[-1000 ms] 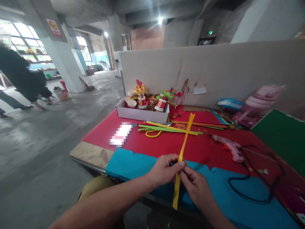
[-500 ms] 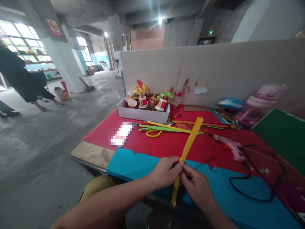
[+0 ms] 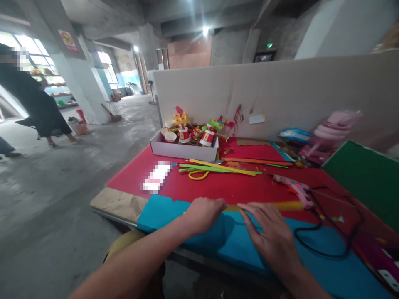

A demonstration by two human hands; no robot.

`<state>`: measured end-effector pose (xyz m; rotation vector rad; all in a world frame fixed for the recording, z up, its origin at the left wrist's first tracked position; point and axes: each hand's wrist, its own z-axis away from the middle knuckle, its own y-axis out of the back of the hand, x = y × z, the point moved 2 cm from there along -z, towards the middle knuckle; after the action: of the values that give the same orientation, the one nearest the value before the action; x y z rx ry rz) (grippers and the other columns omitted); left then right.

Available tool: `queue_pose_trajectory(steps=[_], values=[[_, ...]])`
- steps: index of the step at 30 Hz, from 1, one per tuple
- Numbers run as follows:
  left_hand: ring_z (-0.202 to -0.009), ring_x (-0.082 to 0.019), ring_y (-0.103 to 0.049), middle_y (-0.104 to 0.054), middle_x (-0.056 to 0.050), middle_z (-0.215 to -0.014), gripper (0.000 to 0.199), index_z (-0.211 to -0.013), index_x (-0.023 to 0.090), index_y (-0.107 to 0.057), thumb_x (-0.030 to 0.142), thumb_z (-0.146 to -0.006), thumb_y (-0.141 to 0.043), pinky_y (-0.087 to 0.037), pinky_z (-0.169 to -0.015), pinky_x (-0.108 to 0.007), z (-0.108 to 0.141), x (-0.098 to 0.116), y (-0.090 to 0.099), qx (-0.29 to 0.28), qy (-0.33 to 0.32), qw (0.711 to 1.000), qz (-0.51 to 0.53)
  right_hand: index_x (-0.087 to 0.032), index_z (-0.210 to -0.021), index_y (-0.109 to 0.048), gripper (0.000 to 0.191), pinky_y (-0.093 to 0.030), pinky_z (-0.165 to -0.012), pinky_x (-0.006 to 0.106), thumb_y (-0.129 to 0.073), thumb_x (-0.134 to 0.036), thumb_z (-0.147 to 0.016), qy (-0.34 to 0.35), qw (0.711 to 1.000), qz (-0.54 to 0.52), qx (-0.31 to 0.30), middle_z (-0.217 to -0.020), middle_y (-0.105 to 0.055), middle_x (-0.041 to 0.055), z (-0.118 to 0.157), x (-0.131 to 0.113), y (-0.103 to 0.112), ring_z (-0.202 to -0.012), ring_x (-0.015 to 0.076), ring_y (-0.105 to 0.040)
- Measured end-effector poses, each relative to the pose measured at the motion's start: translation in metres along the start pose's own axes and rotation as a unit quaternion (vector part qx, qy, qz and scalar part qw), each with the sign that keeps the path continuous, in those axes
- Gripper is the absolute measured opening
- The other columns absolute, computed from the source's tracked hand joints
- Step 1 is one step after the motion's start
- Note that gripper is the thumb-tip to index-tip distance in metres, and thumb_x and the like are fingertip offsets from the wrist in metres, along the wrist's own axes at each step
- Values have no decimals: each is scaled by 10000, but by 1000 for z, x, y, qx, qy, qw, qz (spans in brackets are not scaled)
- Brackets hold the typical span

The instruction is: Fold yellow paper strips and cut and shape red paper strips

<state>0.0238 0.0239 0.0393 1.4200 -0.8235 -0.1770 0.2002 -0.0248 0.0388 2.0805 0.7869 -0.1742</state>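
Observation:
A yellow paper strip [image 3: 231, 208] runs almost level between my hands, just above the blue sheet [image 3: 162, 211] at the table's near edge. My left hand [image 3: 204, 214] is closed on its left part. My right hand [image 3: 269, 232] pinches it between thumb and fingers, and the strip's blurred far end sticks out to the right. Beyond my hands, several yellow and green strips [image 3: 224, 168] lie on the red sheet [image 3: 177, 185], partly over scissors with a yellow handle [image 3: 198, 176]. A pink glue gun [image 3: 293, 187] rests to the right.
At the back, a white box [image 3: 183, 152] holds paper cups and paper-head figures. A bright phone-like rectangle [image 3: 156, 177] lies at left. The glue gun's black cord [image 3: 321, 253] loops at right near a green board [image 3: 368, 182]. A person [image 3: 46, 101] stands at far left.
The yellow strip has swung from upright and slanted to nearly level. My hands have moved apart along it, the left leftward, the right turning over to the right.

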Motion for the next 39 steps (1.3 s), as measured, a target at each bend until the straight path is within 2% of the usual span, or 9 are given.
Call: queue_pose_trajectory(steps=[1, 3, 6, 11, 14, 17, 24, 32, 39], values=[[-650, -191, -597, -633, -62, -732, 183, -933, 196, -586, 253, -912, -413, -396, -584, -260, 0, -1, 0, -10, -11, 999, -46, -252, -1078, -679, 271, -426, -932, 416, -486, -359, -919, 44, 998, 35, 1, -1058, -695, 87, -2, 3, 3, -1013, 262, -612], [-706, -210, -618, -653, -83, -791, 192, -954, 190, -603, 236, -907, -423, -415, -602, -269, 0, -1, 1, -24, -48, 993, -101, -253, -1126, -664, 272, -379, -973, 441, -494, -325, -927, 105, 992, 67, -37, -1060, -700, 73, -4, 9, 2, -1007, 247, -608], [-831, -221, -627, -663, -99, -898, 243, -909, 172, -624, 234, -931, -391, -427, -635, -267, -1, 1, 5, -25, -99, 989, -111, -254, -1058, -683, 269, -363, -969, 443, -437, -305, -961, 129, 985, 51, -103, -922, -727, 38, -4, 19, -5, -846, 192, -634], [-809, -186, -615, -671, -42, -875, 180, -958, 198, -607, 263, -928, -442, -415, -643, -247, -4, -3, 15, -25, -91, 995, -26, -217, -1000, -689, 330, -426, -796, 372, -379, -327, -979, 91, 982, 19, -162, -922, -731, 65, -3, 21, -13, -804, 198, -628], [-845, -174, -596, -658, -46, -878, 142, -859, 187, -628, 198, -888, -489, -418, -705, -243, -6, -9, 17, -17, -114, 993, 18, -214, -910, -697, 296, -420, -721, 318, -426, -320, -964, 38, 983, 5, -182, -877, -720, 58, -6, 18, -14, -777, 186, -622], [-824, -165, -586, -658, -50, -853, 145, -782, 170, -640, 132, -840, -512, -416, -715, -241, -12, -16, 12, -28, -105, 993, 51, -206, -867, -696, 222, -404, -736, 292, -502, -290, -937, 9, 982, -17, -190, -864, -694, 44, -9, 19, -19, -814, 172, -615], [-776, -153, -573, -655, -27, -831, 131, -822, 168, -637, 79, -786, -548, -411, -673, -230, -19, -21, 0, -47, -66, 995, 63, -192, -889, -668, 83, -378, -750, 279, -586, -179, -886, -23, 979, -62, -193, -866, -683, 22, -6, 28, -30, -829, 156, -598], [-804, -157, -537, -601, -28, -781, 179, -783, 171, -616, 98, -870, -478, -414, -716, -247, -16, -16, -12, 5, -126, 991, 40, -182, -869, -658, 68, -362, -733, 283, -600, -146, -866, -16, 974, -50, -218, -860, -657, 32, -7, 30, -26, -818, 164, -570], [-818, -168, -529, -591, -53, -815, 186, -850, 157, -627, 149, -915, -453, -423, -718, -263, -14, -6, -24, 38, -156, 987, 13, -180, -831, -640, 114, -357, -734, 281, -571, -97, -868, -1, 978, -59, -199, -824, -643, 24, -3, 34, -26, -800, 153, -554]])
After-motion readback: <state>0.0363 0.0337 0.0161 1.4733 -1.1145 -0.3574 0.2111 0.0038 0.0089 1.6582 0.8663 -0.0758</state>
